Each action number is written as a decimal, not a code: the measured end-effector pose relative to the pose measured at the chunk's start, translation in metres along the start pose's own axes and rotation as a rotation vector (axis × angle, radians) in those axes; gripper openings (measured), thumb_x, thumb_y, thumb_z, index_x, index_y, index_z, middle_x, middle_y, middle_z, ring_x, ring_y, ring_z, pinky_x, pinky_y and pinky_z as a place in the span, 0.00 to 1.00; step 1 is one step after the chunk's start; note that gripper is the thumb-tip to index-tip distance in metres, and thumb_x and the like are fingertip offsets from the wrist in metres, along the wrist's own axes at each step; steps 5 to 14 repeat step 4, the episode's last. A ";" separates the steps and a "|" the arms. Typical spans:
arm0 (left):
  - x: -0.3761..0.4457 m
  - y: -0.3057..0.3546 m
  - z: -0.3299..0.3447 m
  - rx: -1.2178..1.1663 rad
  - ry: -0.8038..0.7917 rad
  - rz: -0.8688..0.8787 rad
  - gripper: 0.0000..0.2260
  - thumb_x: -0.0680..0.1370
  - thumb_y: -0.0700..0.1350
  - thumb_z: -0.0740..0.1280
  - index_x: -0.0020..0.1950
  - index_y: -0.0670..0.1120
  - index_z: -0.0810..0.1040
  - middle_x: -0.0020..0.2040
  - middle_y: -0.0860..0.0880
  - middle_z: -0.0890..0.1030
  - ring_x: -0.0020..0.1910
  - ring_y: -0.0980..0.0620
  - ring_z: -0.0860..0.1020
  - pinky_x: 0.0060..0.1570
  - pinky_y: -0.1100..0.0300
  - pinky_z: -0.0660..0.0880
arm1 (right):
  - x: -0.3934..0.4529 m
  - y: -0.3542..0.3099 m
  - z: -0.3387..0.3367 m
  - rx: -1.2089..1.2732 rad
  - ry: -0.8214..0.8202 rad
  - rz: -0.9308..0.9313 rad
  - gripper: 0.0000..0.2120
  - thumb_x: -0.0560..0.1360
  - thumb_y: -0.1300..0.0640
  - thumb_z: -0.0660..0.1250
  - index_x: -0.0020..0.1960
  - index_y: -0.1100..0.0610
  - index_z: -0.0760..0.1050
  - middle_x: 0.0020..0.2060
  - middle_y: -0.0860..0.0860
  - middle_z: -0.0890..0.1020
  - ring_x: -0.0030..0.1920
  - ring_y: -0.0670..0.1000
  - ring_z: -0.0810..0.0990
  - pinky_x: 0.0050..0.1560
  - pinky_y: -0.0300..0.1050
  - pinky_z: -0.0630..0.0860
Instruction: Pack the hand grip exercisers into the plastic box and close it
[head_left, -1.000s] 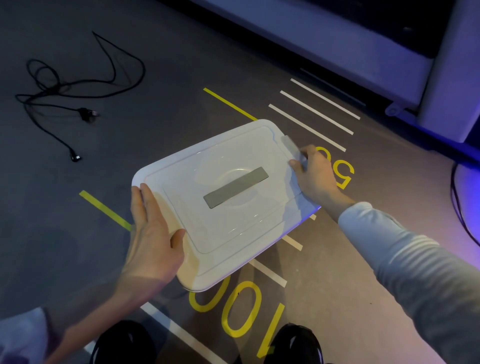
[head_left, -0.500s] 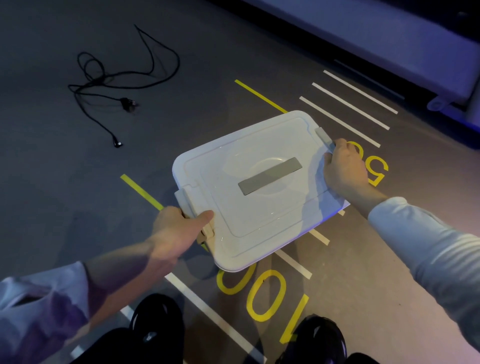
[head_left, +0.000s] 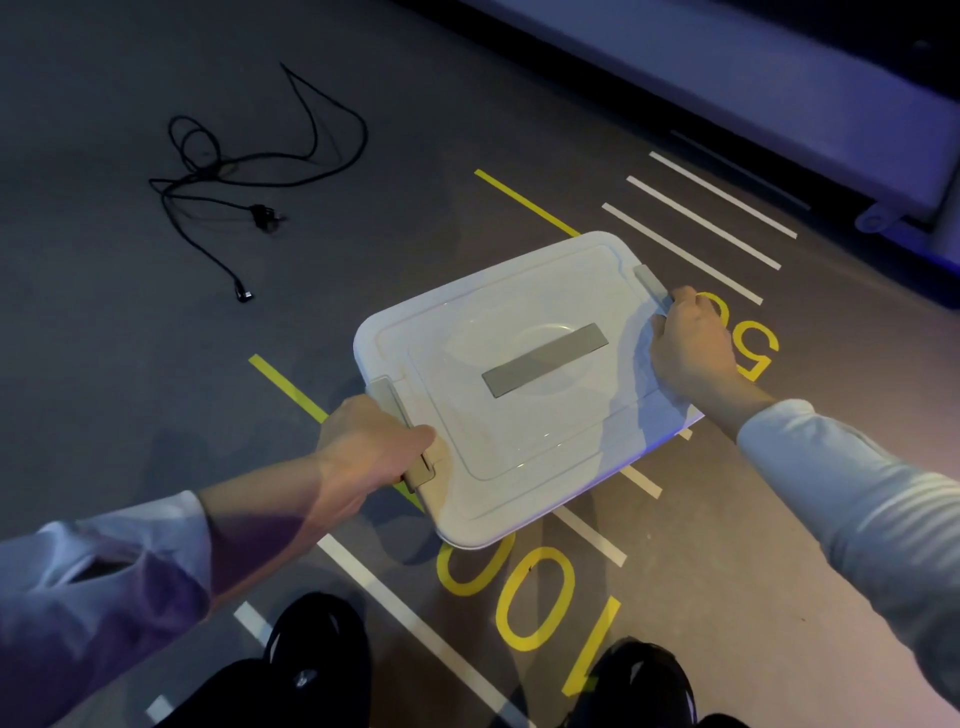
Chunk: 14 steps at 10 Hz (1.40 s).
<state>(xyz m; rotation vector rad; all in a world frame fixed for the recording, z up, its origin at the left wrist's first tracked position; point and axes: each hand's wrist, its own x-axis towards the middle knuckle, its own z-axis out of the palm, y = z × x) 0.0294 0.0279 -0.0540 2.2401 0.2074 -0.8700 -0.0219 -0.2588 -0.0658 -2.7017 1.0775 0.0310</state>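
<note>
The box (head_left: 524, 384), white with its lid (head_left: 519, 415) seated on top, is set on the floor (head_left: 130, 364), over the yellow and white lines near the painted "100" (head_left: 530, 608) and "50" (head_left: 753, 343). A grey strip (head_left: 544, 359) is seen lying across the middle of the lid. The left hand (head_left: 369, 447) is curled round the grey latch (head_left: 402, 431) at the box's left end, thumb laid on top of the lid's rim. The right hand (head_left: 691, 348) is closed over the latch (head_left: 649, 283) at the right end, fingers bent down onto it. The exercisers cannot be seen; the lid hides the inside. A black cable (head_left: 234, 171) is coiled on the floor well apart, toward the far left. Two dark shoes (head_left: 322, 644) are seen at the near edge.
</note>
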 end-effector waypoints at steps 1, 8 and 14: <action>-0.001 -0.003 0.010 0.016 -0.094 0.001 0.16 0.72 0.50 0.68 0.55 0.42 0.76 0.45 0.47 0.80 0.37 0.54 0.78 0.32 0.64 0.73 | -0.004 0.002 0.003 0.002 0.006 -0.028 0.14 0.80 0.62 0.54 0.64 0.67 0.64 0.61 0.65 0.70 0.59 0.66 0.71 0.53 0.54 0.67; -0.003 0.036 0.004 0.243 0.102 0.136 0.44 0.73 0.63 0.60 0.75 0.41 0.39 0.77 0.45 0.44 0.74 0.42 0.51 0.71 0.48 0.55 | -0.012 0.010 -0.004 0.107 -0.053 -0.012 0.22 0.80 0.48 0.53 0.69 0.60 0.61 0.64 0.60 0.69 0.64 0.63 0.69 0.58 0.56 0.67; -0.003 0.036 0.004 0.243 0.102 0.136 0.44 0.73 0.63 0.60 0.75 0.41 0.39 0.77 0.45 0.44 0.74 0.42 0.51 0.71 0.48 0.55 | -0.012 0.010 -0.004 0.107 -0.053 -0.012 0.22 0.80 0.48 0.53 0.69 0.60 0.61 0.64 0.60 0.69 0.64 0.63 0.69 0.58 0.56 0.67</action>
